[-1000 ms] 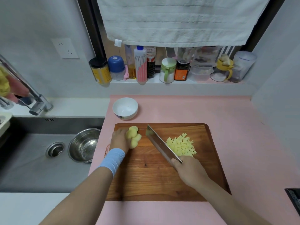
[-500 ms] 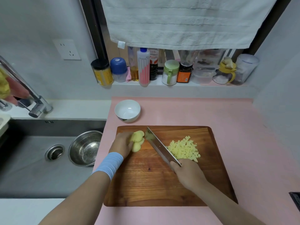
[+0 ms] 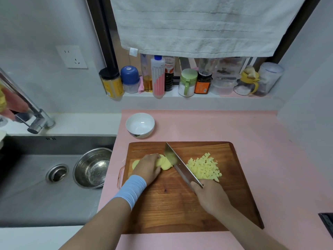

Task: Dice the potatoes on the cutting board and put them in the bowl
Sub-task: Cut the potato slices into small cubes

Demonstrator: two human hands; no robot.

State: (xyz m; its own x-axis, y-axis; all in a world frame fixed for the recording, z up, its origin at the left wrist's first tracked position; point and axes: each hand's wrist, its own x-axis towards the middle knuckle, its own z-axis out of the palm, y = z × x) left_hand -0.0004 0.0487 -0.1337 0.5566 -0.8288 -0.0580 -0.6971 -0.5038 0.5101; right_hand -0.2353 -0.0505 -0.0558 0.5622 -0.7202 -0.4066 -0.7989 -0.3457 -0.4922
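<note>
On the wooden cutting board (image 3: 173, 210) lie peeled potato slices (image 3: 164, 163), held down by my left hand (image 3: 146, 168), whose fingers curl over them. My right hand (image 3: 210, 197) grips the handle of a cleaver (image 3: 180, 165); its blade slants across the board and touches the right side of the slices. A heap of diced potato (image 3: 204, 167) lies just right of the blade. An empty white bowl (image 3: 140, 125) stands on the pink counter behind the board's left corner. One more slice (image 3: 135, 164) shows left of my left hand.
A steel sink (image 3: 36, 177) with a metal bowl (image 3: 91, 167) lies left of the counter, under a tap (image 3: 36, 116). Bottles and jars (image 3: 158, 76) line the sill at the back below a hanging towel (image 3: 198, 26). A dark object (image 3: 327, 224) sits at the right edge.
My left hand has laid the potato slices flatter on the board and shifted over them. The cleaver has moved left until its blade meets the slices.
</note>
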